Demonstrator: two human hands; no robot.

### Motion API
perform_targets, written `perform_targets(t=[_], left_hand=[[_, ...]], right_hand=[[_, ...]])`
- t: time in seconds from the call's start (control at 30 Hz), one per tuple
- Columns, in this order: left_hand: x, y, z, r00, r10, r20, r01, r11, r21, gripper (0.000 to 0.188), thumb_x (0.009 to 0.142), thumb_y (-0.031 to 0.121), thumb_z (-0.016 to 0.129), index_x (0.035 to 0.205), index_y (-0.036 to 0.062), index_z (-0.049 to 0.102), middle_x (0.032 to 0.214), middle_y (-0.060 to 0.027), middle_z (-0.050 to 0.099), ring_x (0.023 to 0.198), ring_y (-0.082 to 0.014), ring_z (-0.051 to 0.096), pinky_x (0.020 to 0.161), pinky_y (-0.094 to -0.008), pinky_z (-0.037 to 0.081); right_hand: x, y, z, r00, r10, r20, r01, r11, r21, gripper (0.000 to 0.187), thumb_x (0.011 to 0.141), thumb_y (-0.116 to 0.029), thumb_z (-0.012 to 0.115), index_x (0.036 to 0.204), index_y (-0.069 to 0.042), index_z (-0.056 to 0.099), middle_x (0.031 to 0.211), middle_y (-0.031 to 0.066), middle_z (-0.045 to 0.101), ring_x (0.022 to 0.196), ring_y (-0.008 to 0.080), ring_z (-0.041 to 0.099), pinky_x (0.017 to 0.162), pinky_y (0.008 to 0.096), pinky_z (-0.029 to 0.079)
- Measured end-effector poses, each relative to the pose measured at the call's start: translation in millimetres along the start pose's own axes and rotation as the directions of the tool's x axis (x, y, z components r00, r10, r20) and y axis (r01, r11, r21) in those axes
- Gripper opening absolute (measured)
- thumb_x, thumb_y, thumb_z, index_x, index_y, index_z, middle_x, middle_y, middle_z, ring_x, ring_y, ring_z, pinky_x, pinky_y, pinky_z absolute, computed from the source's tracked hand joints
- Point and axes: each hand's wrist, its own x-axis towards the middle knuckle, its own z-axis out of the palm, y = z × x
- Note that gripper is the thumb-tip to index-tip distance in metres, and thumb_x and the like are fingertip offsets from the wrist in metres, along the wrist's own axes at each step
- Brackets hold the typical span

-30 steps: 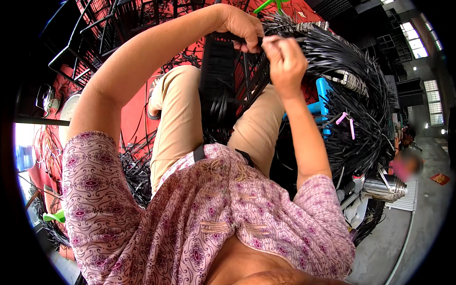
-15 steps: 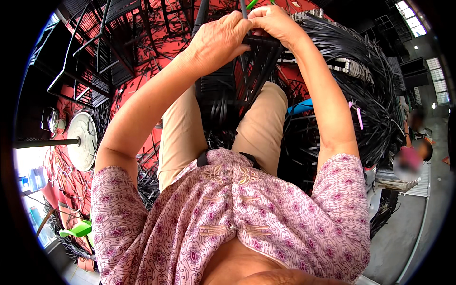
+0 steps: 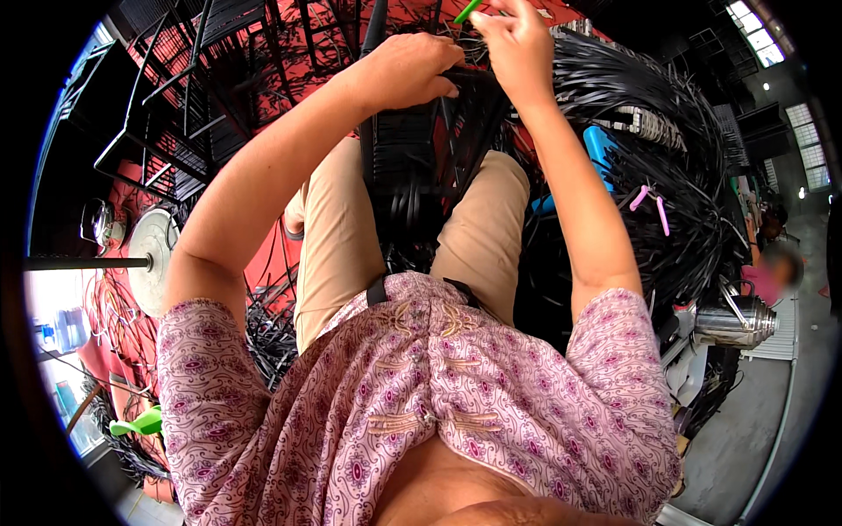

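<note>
Between our knees stands the black frame [image 3: 405,136], all slim bars and close-set, faintly glossy strips [image 3: 408,203]. We judge it stiff yet fairly light, its strips springy and slippery, best held by an upper bar. Over its top, our left hand [image 3: 408,70] spreads thumb from fingers; our right hand [image 3: 521,57] is raised, its grip bent, and we cannot tell whether it pinches anything.

A pink, purple-patterned, short-sleeved blouse [image 3: 289,421] — tan corded fastenings [image 3: 396,424] down its front — and beige trousers [image 3: 340,245].
</note>
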Motion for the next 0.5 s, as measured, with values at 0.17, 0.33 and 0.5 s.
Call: perform_targets(t=[0.17,0.33,0.5], left_hand=[[16,-10,-20,0.932,-0.085,0.353,0.203,0.928,-0.312,0.032,0.084,0.021,0.076,0.104,-0.0035,0.07,0.082,-0.0152,0.069,0.078,-0.0276,0.068,0.073,-0.0386,0.053],[31,-37,-5,0.767,-0.048,0.64,0.447,0.755,-0.479,0.028,0.085,0.024,0.076,0.101,0.0014,0.073,0.081,-0.0014,0.069,0.069,-0.0113,0.062,0.063,-0.0253,0.05],[33,-33,-11,0.727,-0.039,0.685,0.502,0.711,-0.493,0.028,0.089,0.032,0.075,0.091,0.0042,0.073,0.078,0.0004,0.068,0.058,-0.0073,0.054,0.054,-0.023,0.044]], right_hand=[[-57,-15,-21,0.994,0.063,-0.086,-0.041,0.971,0.235,0.036,0.086,-0.001,0.073,0.121,0.001,0.064,0.118,0.013,0.063,0.095,0.0208,0.066,0.078,0.0322,0.056],[-109,-24,-36,0.976,-0.205,0.075,0.215,0.965,-0.148,0.039,0.076,0.004,0.077,0.113,-0.007,0.068,0.113,0.0119,0.061,0.101,0.0304,0.063,0.083,0.0387,0.054],[-112,-29,-26,0.913,-0.373,0.165,0.398,0.902,-0.168,0.042,0.071,0.005,0.079,0.11,-0.009,0.069,0.106,0.0073,0.063,0.093,0.0278,0.063,0.079,0.039,0.053]])
